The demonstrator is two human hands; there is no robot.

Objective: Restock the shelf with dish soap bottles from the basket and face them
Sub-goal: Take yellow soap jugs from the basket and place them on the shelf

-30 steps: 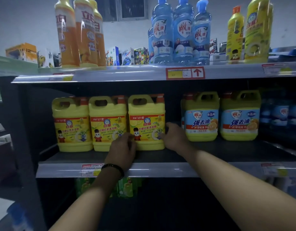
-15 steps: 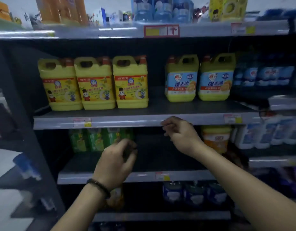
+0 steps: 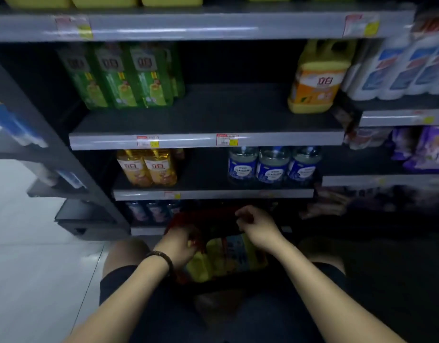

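Between my knees, low in front of the shelving, sits the red basket (image 3: 175, 222); yellow dish soap bottles (image 3: 225, 258) lie inside it, one showing a blue label, though the picture is blurred and I cannot count them. My two hands are apart, one at each side of the basket; my left hand (image 3: 178, 243), with a dark bracelet (image 3: 161, 256) on its wrist, reaches down into the left side and its fingers meet the top of a yellow bottle; they are hidden and smeared, so I cannot tell whether they grip it. My right hand (image 3: 258, 229) is above the far right of the basket with its fingers curled; I cannot tell whether they hold anything.

Above the basket, the middle shelf (image 3: 206, 112) has a wide bare stretch; green bottles (image 3: 119, 75) stand in a row at its left end and a single yellow jug with an orange label (image 3: 317, 78) stands at its right end. Price tags (image 3: 227, 139) are fixed on its front edge. One level down, amber bottles (image 3: 149, 167) stand on the left and clear bottles with blue labels (image 3: 272, 167) on the right, well apart; along the top edge of the view only the bases of yellow jugs (image 3: 102, 0) show. White and blue bottles (image 3: 398, 70) fill the neighbouring bay to the right; pale floor tiles (image 3: 28, 268) lie to my left.
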